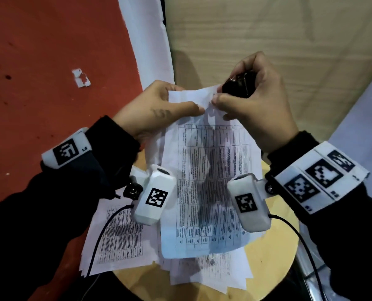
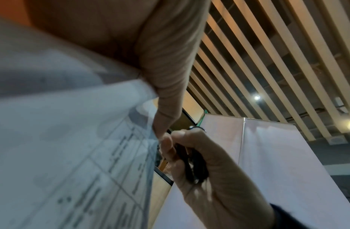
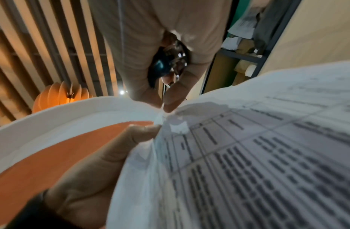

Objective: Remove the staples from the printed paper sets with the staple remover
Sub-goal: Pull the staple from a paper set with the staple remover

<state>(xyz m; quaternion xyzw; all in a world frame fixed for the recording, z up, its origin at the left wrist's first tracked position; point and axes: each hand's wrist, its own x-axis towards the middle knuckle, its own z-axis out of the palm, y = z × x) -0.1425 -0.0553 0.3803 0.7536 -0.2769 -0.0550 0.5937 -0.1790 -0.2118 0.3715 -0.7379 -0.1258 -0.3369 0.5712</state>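
A printed paper set point(image 1: 204, 187) with tables of text hangs from both hands above the table. My left hand point(image 1: 187, 98) pinches its top edge, thumb in front and fingers behind. My right hand point(image 1: 217, 95) grips a black staple remover point(image 1: 238, 86) in the palm, while its thumb and forefinger pinch the paper's top right corner. In the left wrist view my left thumb point(image 2: 166, 108) presses on the paper point(image 2: 72, 147), with the staple remover point(image 2: 195, 167) beside it. In the right wrist view the staple remover point(image 3: 168, 65) sits above the torn-looking corner point(image 3: 177, 127). No staple is visible.
Several loose printed sheets point(image 1: 120, 235) lie on a round wooden table point(image 1: 274, 246) under my wrists. A white paper scrap point(image 1: 80, 78) lies on the red floor point(image 1: 39, 51) to the left. A pale wooden panel point(image 1: 278, 29) stands behind the hands.
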